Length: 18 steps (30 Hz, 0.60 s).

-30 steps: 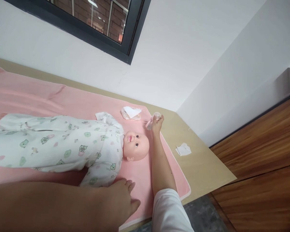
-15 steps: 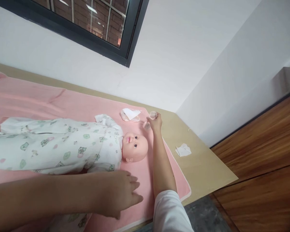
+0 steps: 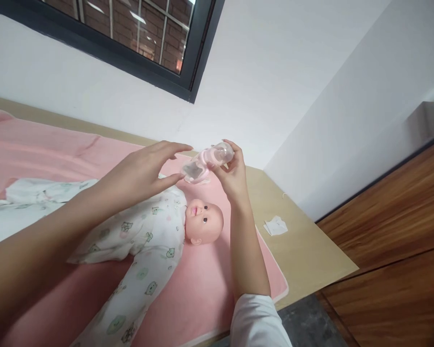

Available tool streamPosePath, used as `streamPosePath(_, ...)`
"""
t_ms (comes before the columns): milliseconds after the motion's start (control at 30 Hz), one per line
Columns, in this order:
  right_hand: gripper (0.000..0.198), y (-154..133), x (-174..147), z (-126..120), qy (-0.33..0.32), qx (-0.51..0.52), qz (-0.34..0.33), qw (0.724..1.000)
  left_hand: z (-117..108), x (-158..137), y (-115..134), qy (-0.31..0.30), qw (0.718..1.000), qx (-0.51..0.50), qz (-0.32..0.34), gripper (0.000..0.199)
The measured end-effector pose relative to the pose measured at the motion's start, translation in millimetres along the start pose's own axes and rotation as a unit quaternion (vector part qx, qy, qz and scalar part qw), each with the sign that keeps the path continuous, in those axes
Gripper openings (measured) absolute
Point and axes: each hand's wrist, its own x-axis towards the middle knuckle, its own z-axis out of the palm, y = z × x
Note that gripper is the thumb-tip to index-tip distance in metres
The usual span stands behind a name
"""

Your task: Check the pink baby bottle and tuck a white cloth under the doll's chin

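A clear baby bottle [image 3: 194, 171] with a pink collar and a transparent cap is raised over the pink blanket. My right hand [image 3: 235, 176] grips it at the collar and cap end, so the bottle tilts with its base toward the left. Around that base, my left hand [image 3: 155, 166] has thumb and fingers spread; whether the thumb touches the bottle I cannot tell. Just below the hands lies a baby doll [image 3: 206, 222] on its back, dressed in a white outfit with green bear prints. My left forearm covers part of the doll's body.
The pink blanket [image 3: 202, 284] covers much of a wooden tabletop [image 3: 311, 260]. A crumpled white tissue [image 3: 275, 225] lies on the wood to the right. Behind stand a white wall and a dark-framed window [image 3: 191, 77]. Wood-grain panels [image 3: 394, 231] are at the right.
My right hand has lifted the bottle up and slightly left. My left hand has swung from the near side of the doll to the bottle's base, uncovering the doll's near sleeve.
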Motion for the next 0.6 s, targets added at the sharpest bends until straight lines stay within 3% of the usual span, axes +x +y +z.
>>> streamPosePath(167,0.075,-25.9,-12.1,16.9,-0.060,0.013,-0.015,0.998,-0.4,0.5,1.0,-0.014,0.998,-0.045,-0.031,0.078)
streamPosePath(433,0.070,-42.3,-26.3,44.1,-0.105,0.012,-0.030,0.994,-0.3,1.3,11.4,-0.049,0.993,-0.077,-0.081,0.082)
streamPosePath(600,0.063,-46.6,-27.4,41.4,-0.100,-0.012,-0.040,0.994,1.4,3.2,8.9,-0.050,0.991,-0.073,-0.099,0.080)
